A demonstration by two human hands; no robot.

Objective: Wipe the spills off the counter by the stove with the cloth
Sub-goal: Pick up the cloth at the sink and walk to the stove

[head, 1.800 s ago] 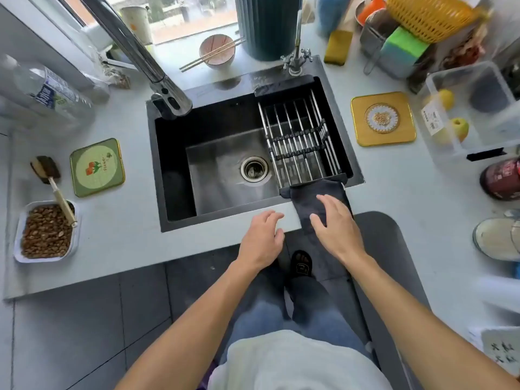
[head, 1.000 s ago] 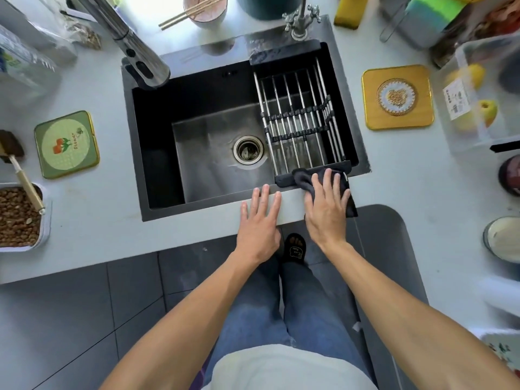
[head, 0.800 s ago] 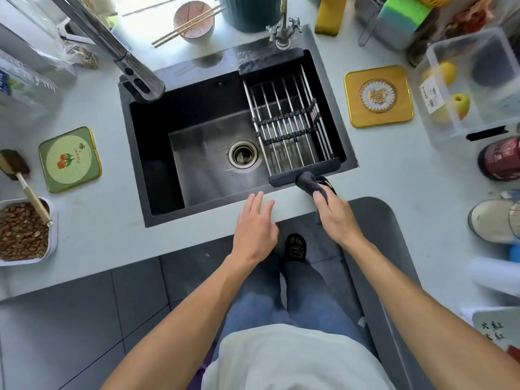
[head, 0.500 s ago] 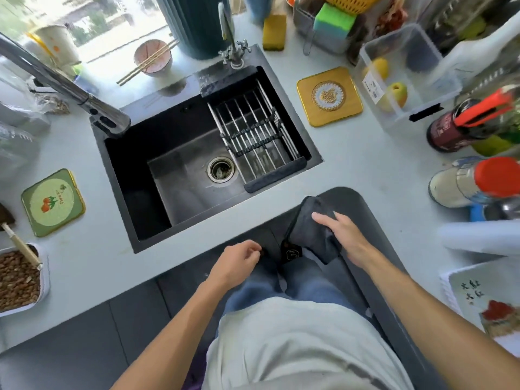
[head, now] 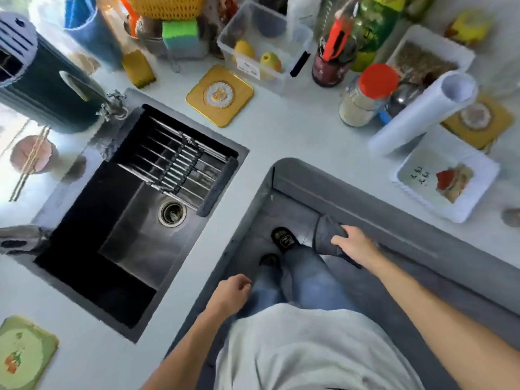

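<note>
Your right hand (head: pixel 353 243) grips the dark grey cloth (head: pixel 327 239), fingers curled over its bunched top, and the cloth hangs in the air below the table (head: pixel 281 136) edge, over the floor in front of your legs, touching no surface. Your left hand (head: pixel 232 294) hangs beside your left thigh with its fingers loosely curled around nothing. You stand in the inner corner of the pale L-shaped table. To your left the black sink (head: pixel 135 220) is sunk into it, with a metal drying rack (head: pixel 174 161) laid across its far end and the drain (head: pixel 172 213) showing in the basin. Beyond the sink corner a yellow square coaster (head: pixel 219 95) lies flat on the table, and behind it stands a clear plastic box (head: pixel 261 49) with two yellowish fruits inside. To the right of the box are a dark jar (head: pixel 329 68) and a red-capped jar (head: pixel 365 97), with a white roll (head: pixel 422 111) lying tilted just beside the red-capped one. Nearer you on the right stretch of the table sits a white tray (head: pixel 447 178) with a printed picture. A green coaster (head: pixel 22 353) lies at the near left corner of the view. The picture is blurred toward its edges.
</note>
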